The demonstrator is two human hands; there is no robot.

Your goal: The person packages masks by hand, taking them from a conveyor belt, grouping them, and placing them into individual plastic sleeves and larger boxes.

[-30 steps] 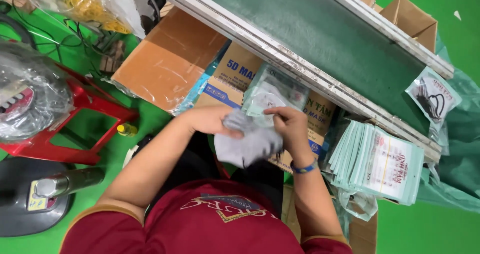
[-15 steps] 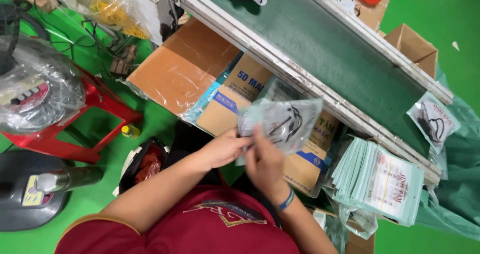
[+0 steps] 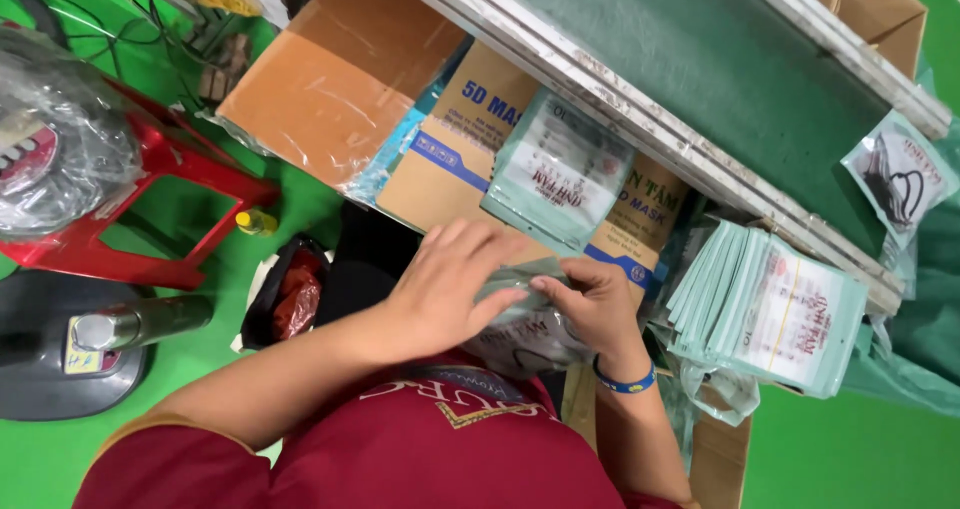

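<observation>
Red stool (image 3: 190, 184): seen at far left on the green floor, a clear plastic bundle (image 3: 60, 149) carried on it.
Left hand (image 3: 450, 284): laid flat over the mask packet (image 3: 525, 329), fingers (image 3: 500, 304) pressed together on its top.
Mask packet: held low at centre, just above the maroon shirt, between both hands.
Right hand (image 3: 595, 304): the packet's right edge is pinched by curled fingers; a blue wristband (image 3: 622, 379) is worn.
Packet stack (image 3: 770, 304): 1 fanned pile of pale green packets, right of the hands, below the conveyor belt (image 3: 700, 59).
</observation>
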